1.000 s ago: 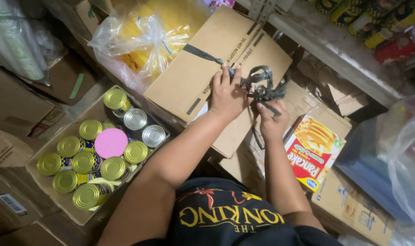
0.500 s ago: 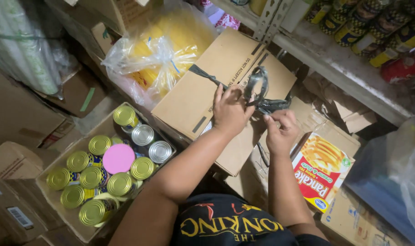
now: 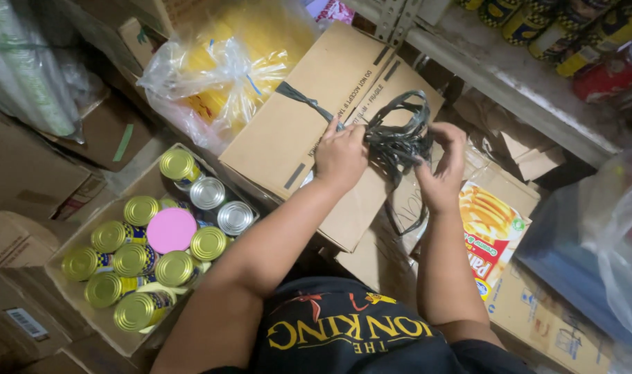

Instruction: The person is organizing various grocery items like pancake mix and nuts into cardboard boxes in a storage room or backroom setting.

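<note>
- Left hand point(image 3: 340, 154): lies knuckles-up on the top of the brown cardboard box point(image 3: 316, 125), fingers curled closed around the dark plastic strap point(image 3: 396, 135) where it crosses the box lid.
- Right hand point(image 3: 444, 166): fingers closed on the loose, bunched loops of the same strap, just beside the box's near right corner.
- Strap: one taut run leads from the left hand across the lid toward the far edge; the rest hangs in tangled loops between the two hands and trails down over the box side.
- Handling the strap well, as a judgement: the left hand should pin the taut run against the lid so that it does not slip, while the right hand works one loop at a time; pulling the whole bunch at once would likely tighten the tangle.
- Open carton point(image 3: 87, 277), lower left: holds gold-topped tins standing upright, two silver-topped tins point(image 3: 222, 206) at its far end, and one round pink lid point(image 3: 171, 230) among them.
- Clear plastic bag point(image 3: 215, 76), beyond the box: holds yellow packets, apparently; the glare makes their kind uncertain.
- Yellow-and-red printed package point(image 3: 493, 232): lies flat on flattened cardboard, right of the right hand.
- Shelf point(image 3: 510, 73), upper right: carries a row of yellow-labelled tins.
</note>
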